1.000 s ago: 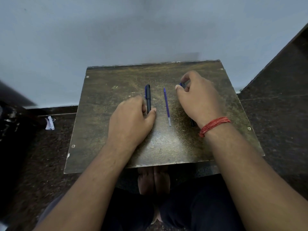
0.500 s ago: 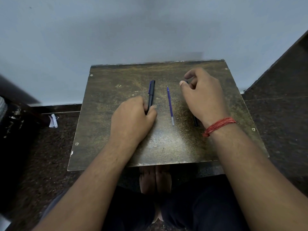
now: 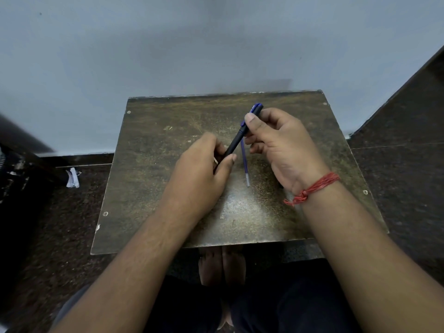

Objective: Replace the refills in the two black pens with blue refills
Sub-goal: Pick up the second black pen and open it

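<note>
A black pen (image 3: 236, 140) with a blue clip is lifted above the small brown table (image 3: 153, 179), tilted from lower left to upper right. My left hand (image 3: 201, 174) grips its lower end. My right hand (image 3: 276, 143) pinches its upper, capped end between thumb and fingers. A blue refill (image 3: 245, 164) lies on the table under the pen, between my hands, its pale tip towards me. The second black pen is hidden under my right hand; only a dark sliver shows beside the wrist.
The table stands against a pale wall (image 3: 216, 44) on a dark speckled floor (image 3: 396, 188). A scrap of white paper (image 3: 72, 178) lies on the floor at the left. My feet (image 3: 222, 265) show under the table's near edge.
My left hand has lifted the left pen off the table and swung it rightwards. My right hand has left the other pen, turned palm-up and taken hold of the lifted pen's top end.
</note>
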A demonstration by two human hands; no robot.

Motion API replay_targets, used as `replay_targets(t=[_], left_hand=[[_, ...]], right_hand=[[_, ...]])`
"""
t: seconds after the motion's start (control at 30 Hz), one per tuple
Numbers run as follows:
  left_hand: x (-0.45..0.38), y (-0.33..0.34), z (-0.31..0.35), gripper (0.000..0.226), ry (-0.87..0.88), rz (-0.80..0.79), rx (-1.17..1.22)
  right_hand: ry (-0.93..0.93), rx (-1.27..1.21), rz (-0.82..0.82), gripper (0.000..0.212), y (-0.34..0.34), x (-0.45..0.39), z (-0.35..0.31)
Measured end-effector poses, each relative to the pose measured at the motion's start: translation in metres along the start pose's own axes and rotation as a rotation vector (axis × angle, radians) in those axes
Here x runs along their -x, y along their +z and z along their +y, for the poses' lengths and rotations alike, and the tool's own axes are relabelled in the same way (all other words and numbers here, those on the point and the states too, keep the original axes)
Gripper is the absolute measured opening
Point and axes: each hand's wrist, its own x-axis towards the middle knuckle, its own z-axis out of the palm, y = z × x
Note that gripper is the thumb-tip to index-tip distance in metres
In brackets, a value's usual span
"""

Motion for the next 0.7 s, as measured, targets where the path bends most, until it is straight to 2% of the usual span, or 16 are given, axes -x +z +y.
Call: replay_targets(t=[0.2, 0.3, 0.7], left_hand=[[0.001, 0.001, 0.002, 0.006, 0.030, 0.020, 0.039], [0.001, 0.002, 0.002, 0.016, 0.011, 0.038, 0.092], [-0.003, 0.001, 0.016, 0.030, -0.060, -0.021, 0.151]], right_hand=[[0.020, -0.007, -0.119, 0.005, 0.006, 0.004, 0.001], [0.044, -0.057, -0.151, 0.005, 0.012, 0.008, 0.002], [0.044, -0.220, 0.032, 0.010, 0.016, 0.012, -0.005]])
